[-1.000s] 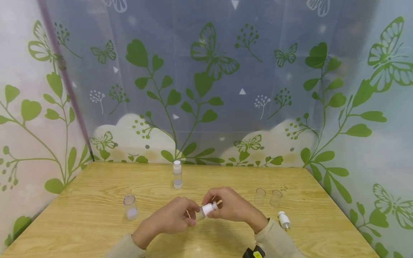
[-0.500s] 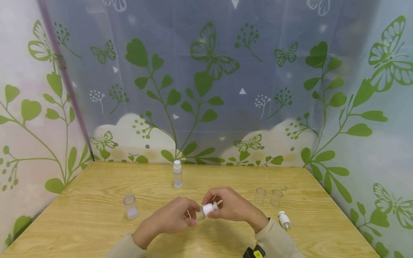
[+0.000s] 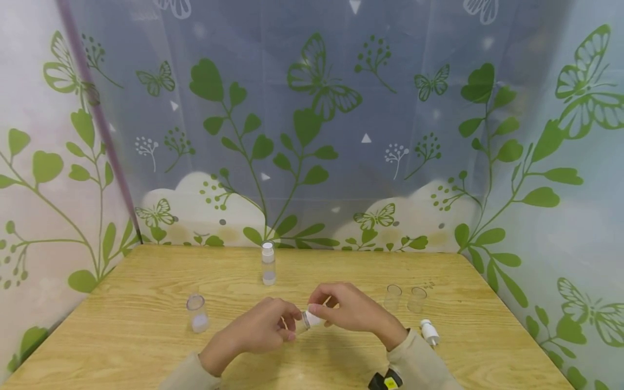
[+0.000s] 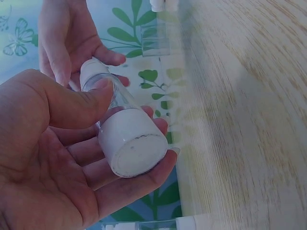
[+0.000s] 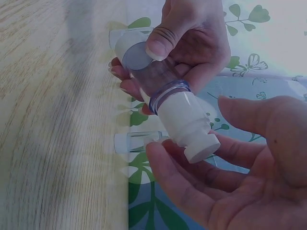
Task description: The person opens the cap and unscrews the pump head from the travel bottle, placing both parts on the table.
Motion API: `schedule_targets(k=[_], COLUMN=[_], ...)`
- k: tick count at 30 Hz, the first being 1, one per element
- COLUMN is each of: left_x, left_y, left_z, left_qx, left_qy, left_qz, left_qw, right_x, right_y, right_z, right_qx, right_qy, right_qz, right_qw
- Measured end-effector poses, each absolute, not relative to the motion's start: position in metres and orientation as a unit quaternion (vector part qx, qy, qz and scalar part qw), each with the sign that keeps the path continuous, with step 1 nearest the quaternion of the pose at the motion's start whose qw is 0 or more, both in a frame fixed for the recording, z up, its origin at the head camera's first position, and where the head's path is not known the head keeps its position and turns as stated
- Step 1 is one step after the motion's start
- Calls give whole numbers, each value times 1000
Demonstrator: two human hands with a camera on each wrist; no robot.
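My left hand (image 3: 263, 327) grips a small clear pump bottle (image 5: 156, 76), thumb on its side and fingers beneath its white base (image 4: 132, 148). The bottle is tilted, with a white pump top (image 5: 184, 117) seated on its neck. Around that pump top my right hand (image 3: 348, 309) is loosely spread. In the right wrist view its thumb stands a little apart from the white collar, and its fingers lie close under and beside the nozzle. From the head view the right fingers cover most of the pump top.
An upright pump bottle (image 3: 268, 268) stands at the back of the wooden table (image 3: 146, 281). Left of my hands is a clear bottle (image 3: 197, 309) without a pump. To the right stand two clear caps (image 3: 392, 299), with a loose white pump top (image 3: 429, 331) lying nearer me.
The right fingers have loosened from the pump top and shifted over it, hiding more of it from the head view. The left hand and the bottle have stayed in place.
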State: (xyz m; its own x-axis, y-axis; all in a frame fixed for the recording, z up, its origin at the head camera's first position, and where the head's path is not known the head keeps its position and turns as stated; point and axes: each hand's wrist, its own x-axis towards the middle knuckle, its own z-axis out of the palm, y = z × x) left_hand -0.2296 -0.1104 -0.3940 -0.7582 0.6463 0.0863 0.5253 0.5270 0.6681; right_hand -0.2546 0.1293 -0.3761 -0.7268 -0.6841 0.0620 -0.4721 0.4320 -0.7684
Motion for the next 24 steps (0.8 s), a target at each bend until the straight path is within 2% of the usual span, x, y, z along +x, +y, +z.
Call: schedule_targets(k=[8,16,24], left_x=[-230,-231,-230], left_y=[-110,-111,-111], left_z=[-395,-395,-396], left_qx=[335,333,333], left_qy=[872,871,870], left_qz=[346,349,350], left_qw=[89,98,97], right_x=[-254,-254,-253], right_y=[128,126,126], right_z=[-379,-380,-379], right_qx=[-315,-311,-335], right_qy=[828,830,842], right_qz=[-430,-431,-399], right_qw=[173,167,137])
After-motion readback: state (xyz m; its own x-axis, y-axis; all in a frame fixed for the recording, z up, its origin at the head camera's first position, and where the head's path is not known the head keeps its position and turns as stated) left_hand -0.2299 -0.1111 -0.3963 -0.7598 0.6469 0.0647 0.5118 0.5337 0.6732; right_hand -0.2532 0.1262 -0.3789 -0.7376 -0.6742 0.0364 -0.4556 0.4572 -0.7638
